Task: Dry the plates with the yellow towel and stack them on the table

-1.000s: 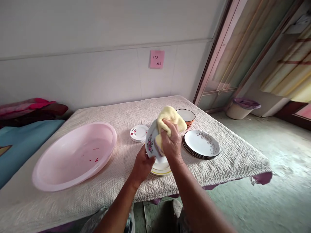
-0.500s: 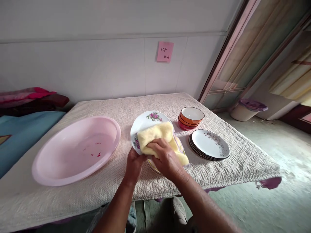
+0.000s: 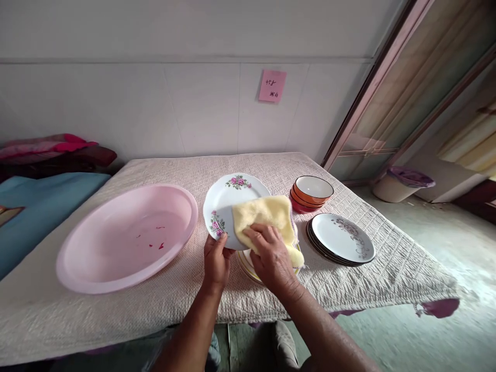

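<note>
A white plate (image 3: 221, 199) with pink flowers is tilted up above the table, its near rim in my left hand (image 3: 217, 258). The left thumb lies on the rim, and the other fingers are mostly hidden underneath. My right hand (image 3: 271, 256) grips a folded yellow cloth (image 3: 267, 209) and presses it against the right side of the plate, covering that part. Under the cloth and the plate, more plates (image 3: 248, 266) with yellow-edged rims lie stacked on the table, partly hidden.
A large pink basin (image 3: 127, 237) stands at the left. To the right are stacked orange and red bowls (image 3: 312, 191) and a pile of dark-rimmed plates (image 3: 343, 237). A quilted cloth (image 3: 163, 305) covers the table. A bin (image 3: 401, 183) stands on the floor, far right.
The cloth has slid rightward across the plate, uncovering more of its left side and the flowers there. My left thumb now shows on the rim. The whole view has shifted slightly.
</note>
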`<state>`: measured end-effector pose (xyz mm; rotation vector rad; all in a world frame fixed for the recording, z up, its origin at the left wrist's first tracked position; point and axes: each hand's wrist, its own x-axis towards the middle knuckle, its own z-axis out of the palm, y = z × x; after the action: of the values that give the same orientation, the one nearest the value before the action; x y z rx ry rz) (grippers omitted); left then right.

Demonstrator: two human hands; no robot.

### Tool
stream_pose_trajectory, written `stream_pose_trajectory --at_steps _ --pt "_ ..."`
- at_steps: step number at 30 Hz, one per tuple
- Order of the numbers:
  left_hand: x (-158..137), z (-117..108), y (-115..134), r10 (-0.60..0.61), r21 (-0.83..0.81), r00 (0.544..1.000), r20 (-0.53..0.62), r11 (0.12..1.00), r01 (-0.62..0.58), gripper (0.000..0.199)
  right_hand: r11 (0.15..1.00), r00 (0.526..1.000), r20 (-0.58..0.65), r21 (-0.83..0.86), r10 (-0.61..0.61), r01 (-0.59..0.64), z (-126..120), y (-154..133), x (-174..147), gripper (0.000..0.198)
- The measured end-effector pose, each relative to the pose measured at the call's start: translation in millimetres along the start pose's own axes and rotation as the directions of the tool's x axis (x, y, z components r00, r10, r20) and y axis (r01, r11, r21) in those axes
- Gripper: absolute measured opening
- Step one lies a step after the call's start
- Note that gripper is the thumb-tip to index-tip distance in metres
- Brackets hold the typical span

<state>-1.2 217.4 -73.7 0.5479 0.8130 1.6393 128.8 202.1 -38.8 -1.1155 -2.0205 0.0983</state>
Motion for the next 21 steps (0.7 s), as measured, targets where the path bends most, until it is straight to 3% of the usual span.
stream_pose_trajectory --at_steps 6,11,14,17,21 --pt "-3.9 -1.0 -3.6 0.086 0.182 0.992 0.091 0.978 -0.101 0.045 0.978 0.956 -0.252 -0.104 0.148 -0.179 -9.3 37.6 6.5 0.041" --pt "-12.5 -3.7 2.5 0.221 0.425 0.966 0.132 0.868 -0.257 0.041 0.950 0.867 -0.405 0.010 0.290 -0.313 -10.4 49.9 11.5 0.037" --pt "-15.7 -2.5 2.7 0.241 0.497 0.955 0.172 0.816 -0.295 0.043 0.933 0.855 -0.376 0.107 0.357 -0.343 -4.8 50.4 14.5 0.036" --pt "-17.8 1.3 -2.4 0.213 0.507 0.958 0.194 0.814 -0.283 0.043 0.931 0.889 -0.289 0.193 0.355 -0.310 5.4 40.3 16.6 0.037" --pt "-14.3 0.1 -18.1 0.146 0.365 0.977 0.155 0.910 -0.194 0.026 0.923 0.962 -0.145 0.346 0.231 -0.170 19.2 9.3 16.6 0.039"
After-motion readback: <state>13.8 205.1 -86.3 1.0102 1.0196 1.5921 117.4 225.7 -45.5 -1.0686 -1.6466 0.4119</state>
